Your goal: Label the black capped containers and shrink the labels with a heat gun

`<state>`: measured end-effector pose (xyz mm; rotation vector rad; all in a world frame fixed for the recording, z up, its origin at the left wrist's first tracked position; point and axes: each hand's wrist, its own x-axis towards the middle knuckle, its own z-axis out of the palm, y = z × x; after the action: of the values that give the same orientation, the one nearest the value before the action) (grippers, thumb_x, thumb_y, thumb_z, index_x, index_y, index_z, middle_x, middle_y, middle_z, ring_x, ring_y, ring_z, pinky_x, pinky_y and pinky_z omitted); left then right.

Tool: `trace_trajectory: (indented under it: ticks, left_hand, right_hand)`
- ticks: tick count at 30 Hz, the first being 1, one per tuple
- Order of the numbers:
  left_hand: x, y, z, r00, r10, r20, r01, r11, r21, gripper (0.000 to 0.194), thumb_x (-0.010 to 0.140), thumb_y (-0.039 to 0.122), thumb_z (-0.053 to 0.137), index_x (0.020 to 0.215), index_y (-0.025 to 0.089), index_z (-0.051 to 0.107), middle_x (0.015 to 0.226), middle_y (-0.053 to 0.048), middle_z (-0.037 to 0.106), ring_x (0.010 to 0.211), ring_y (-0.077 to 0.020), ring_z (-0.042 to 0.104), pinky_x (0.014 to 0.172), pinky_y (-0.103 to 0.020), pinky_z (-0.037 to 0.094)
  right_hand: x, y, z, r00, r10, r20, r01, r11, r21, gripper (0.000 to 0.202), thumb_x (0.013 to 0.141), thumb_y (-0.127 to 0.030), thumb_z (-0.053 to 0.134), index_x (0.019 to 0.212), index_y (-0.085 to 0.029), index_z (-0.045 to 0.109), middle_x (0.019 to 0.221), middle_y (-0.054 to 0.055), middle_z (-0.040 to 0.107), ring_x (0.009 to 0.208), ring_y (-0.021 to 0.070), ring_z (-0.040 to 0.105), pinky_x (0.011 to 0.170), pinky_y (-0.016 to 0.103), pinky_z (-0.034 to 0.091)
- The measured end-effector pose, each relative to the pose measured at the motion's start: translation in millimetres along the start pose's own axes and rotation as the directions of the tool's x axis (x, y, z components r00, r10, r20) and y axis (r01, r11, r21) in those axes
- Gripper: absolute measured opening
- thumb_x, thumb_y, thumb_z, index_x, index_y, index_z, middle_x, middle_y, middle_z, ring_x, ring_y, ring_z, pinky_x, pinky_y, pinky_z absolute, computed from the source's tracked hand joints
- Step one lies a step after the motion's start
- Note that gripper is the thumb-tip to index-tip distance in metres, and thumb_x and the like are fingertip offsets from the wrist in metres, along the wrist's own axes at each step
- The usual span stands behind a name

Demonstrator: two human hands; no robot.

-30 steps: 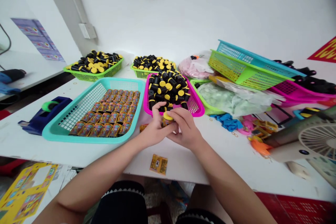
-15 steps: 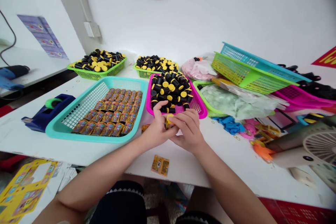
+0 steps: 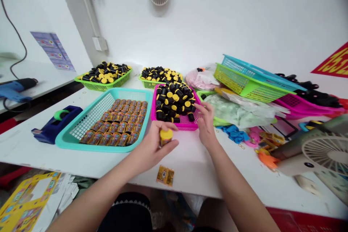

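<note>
My left hand (image 3: 155, 145) grips a small labelled tube with a yellow cap (image 3: 165, 136), held just above the white table (image 3: 190, 159). My right hand (image 3: 206, 125) is apart from it, fingers spread, hovering at the right front corner of the pink basket (image 3: 187, 126) heaped with black tubes with yellow caps (image 3: 174, 101). To the left, a teal basket (image 3: 81, 139) holds rows of labelled tubes (image 3: 119, 125). A yellow label sticker (image 3: 165, 175) lies near the table's front edge.
Two green baskets (image 3: 103, 86) of black tubes sit at the back. A blue tape dispenser (image 3: 54, 125) is at left. Stacked baskets (image 3: 250, 79), plastic bags (image 3: 239, 107), blue scraps and a small fan (image 3: 320, 148) crowd the right side.
Both hands were together on the tube. Now my right hand has let go and moved right toward the pink basket, while my left hand keeps the tube.
</note>
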<state>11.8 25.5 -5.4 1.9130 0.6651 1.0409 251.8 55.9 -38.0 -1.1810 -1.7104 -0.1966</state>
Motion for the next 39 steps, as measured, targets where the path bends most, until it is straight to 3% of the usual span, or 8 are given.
trace_trajectory:
  ticks: [5,8,13,21,28,31,34,39]
  left_hand:
    - [16,10,-68.6,0.995,0.031,-0.092,-0.001,0.951,0.309,0.023,0.084,0.035,0.062,0.094,0.022,0.046,0.1,-0.003,0.058,0.088,-0.015,0.057,0.078,-0.028,0.045]
    - [52,1,-108.1,0.991,-0.036,-0.126,0.089,0.888,0.451,0.027,0.079,0.042,0.065,0.091,0.021,0.054,0.091,-0.001,0.061,0.077,-0.0132,0.057,0.072,-0.025,0.045]
    - [110,-36,-140.4,0.921,-0.322,-0.219,0.381,0.623,0.683,0.029,0.073,0.039,0.064,0.092,0.018,0.063,0.085,-0.002,0.068,0.076,-0.0153,0.062,0.068,-0.023,0.045]
    - [118,-92,-140.7,0.813,-0.566,-0.14,0.438,0.434,0.787,0.026,0.065,0.041,0.068,0.071,0.016,0.072,0.063,-0.006,0.07,0.066,-0.0224,0.065,0.064,-0.026,0.045]
    - [100,-48,-121.7,0.895,-0.426,-0.132,0.325,0.421,0.847,0.048,0.088,0.044,0.048,0.122,0.011,0.058,0.121,-0.016,0.064,0.111,-0.0281,0.059,0.093,-0.034,0.042]
    - [47,-14,-73.4,0.994,-0.058,0.09,-0.049,0.501,0.864,0.039,0.097,0.037,0.036,0.123,0.017,0.056,0.117,-0.01,0.065,0.106,-0.0216,0.06,0.094,-0.034,0.043]
    - [-34,-5,-11.6,0.82,0.081,0.566,-0.533,0.469,0.705,0.03,0.097,0.031,0.039,0.108,0.018,0.064,0.1,-0.006,0.071,0.088,-0.016,0.066,0.084,-0.028,0.048]
    - [-123,-34,43.1,0.8,0.163,0.578,-0.601,0.211,0.771,0.033,0.092,0.017,0.043,0.119,0.004,0.058,0.116,-0.018,0.067,0.111,-0.0241,0.061,0.095,-0.036,0.045]
  right_hand:
    - [30,23,21,0.86,0.403,0.312,-0.349,0.912,-0.214,0.029,0.086,-0.032,0.052,0.108,-0.017,0.064,0.103,0.012,0.066,0.086,0.0205,0.064,0.079,0.037,0.052]
    - [48,21,42,0.647,0.413,0.64,-0.294,0.911,-0.291,0.024,0.079,-0.027,0.062,0.101,-0.022,0.07,0.098,0.006,0.072,0.083,0.019,0.067,0.074,0.029,0.052]
    - [67,17,68,0.535,0.349,0.769,-0.199,0.937,-0.286,0.032,0.056,-0.008,0.074,0.085,-0.022,0.076,0.078,0.002,0.073,0.072,0.0183,0.067,0.067,0.023,0.05]
    - [48,21,32,0.812,0.357,0.463,-0.219,0.92,-0.324,0.037,0.086,-0.03,0.055,0.12,-0.018,0.063,0.093,0.009,0.067,0.079,0.0191,0.063,0.077,0.032,0.05]
    - [9,18,17,0.977,0.066,-0.201,-0.098,0.984,-0.151,0.03,0.089,-0.033,0.055,0.113,-0.018,0.064,0.103,0.012,0.061,0.093,0.0205,0.06,0.088,0.038,0.052]
    - [3,19,18,0.977,-0.039,-0.211,0.007,0.988,-0.153,0.028,0.089,-0.031,0.057,0.114,-0.02,0.064,0.103,0.011,0.06,0.099,0.0208,0.06,0.091,0.037,0.051]
    - [2,21,18,0.975,-0.065,-0.214,0.032,0.988,-0.153,0.027,0.088,-0.03,0.059,0.113,-0.02,0.064,0.102,0.011,0.061,0.098,0.0206,0.061,0.091,0.037,0.052]
    - [1,22,19,0.983,-0.031,-0.179,0.008,0.992,-0.128,0.026,0.088,-0.032,0.058,0.112,-0.022,0.064,0.103,0.01,0.061,0.099,0.0213,0.062,0.09,0.038,0.053]
